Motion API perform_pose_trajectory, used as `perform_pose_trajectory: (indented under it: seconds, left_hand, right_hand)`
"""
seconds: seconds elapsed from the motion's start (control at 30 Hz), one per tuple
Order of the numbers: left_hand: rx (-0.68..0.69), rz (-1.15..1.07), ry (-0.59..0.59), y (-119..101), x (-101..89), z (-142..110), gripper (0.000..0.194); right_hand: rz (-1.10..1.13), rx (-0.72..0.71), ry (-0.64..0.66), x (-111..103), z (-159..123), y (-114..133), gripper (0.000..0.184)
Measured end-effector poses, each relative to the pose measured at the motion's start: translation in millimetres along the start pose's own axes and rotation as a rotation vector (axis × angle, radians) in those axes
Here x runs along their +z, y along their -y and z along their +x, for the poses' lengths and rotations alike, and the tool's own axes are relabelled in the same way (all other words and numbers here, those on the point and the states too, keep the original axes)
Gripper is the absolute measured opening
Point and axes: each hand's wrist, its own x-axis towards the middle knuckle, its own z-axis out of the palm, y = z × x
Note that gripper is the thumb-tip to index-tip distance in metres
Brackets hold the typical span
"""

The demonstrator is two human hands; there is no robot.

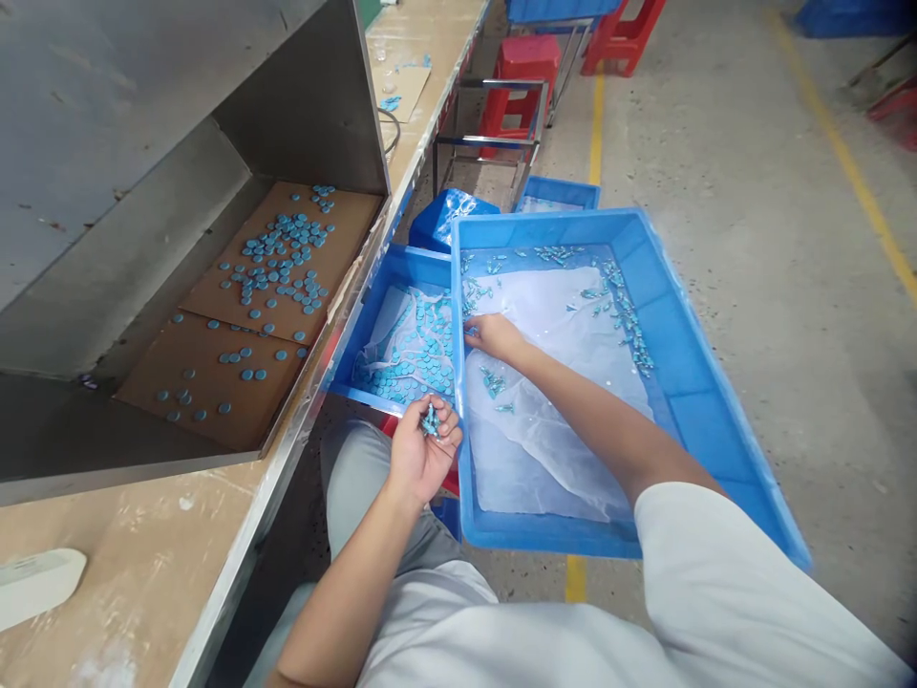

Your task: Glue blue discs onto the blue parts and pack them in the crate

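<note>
My left hand [428, 440] is palm up, its fingers curled around a small heap of blue-green pieces [430, 420]. It is beside the near left wall of the large blue crate [716, 420]. Inside that crate, at its left wall, my right hand [494, 336] has its fingers pinched together near some small blue-green pieces; what lies between the fingertips is too small to make out. Similar pieces [493, 382] lie on the white sheet [559, 459] below this hand, and more [630, 325] gather along the crate's far right side.
A smaller blue crate [344, 390] with round blue discs [422, 368] stands left of the large one. On the workbench [164, 545], a metal hood [315, 105] covers cardboard [236, 392] with more discs [287, 244]. Red stools [526, 62] and a metal frame [494, 140] stand beyond.
</note>
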Motion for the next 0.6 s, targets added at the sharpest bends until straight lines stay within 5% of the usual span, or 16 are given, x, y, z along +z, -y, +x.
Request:
perform_pose_trajectory:
  seconds: [0.23,0.43,0.6]
  left_hand:
    - [0.010,-0.002,-0.013,-1.7,3.0,-1.1,0.014]
    - [0.016,-0.003,-0.018,-4.6,3.5,-4.3,0.013]
    - [0.018,0.007,-0.010,-4.8,2.7,-2.4,0.013]
  right_hand:
    - [0.263,0.072,-0.076,5.6,7.3,-3.5,0.022]
    - [0.710,0.145,-0.207,-18.0,5.9,-19.4,0.037]
    - [1.428,0.111,-0.149,-34.0,8.5,-28.4,0.044]
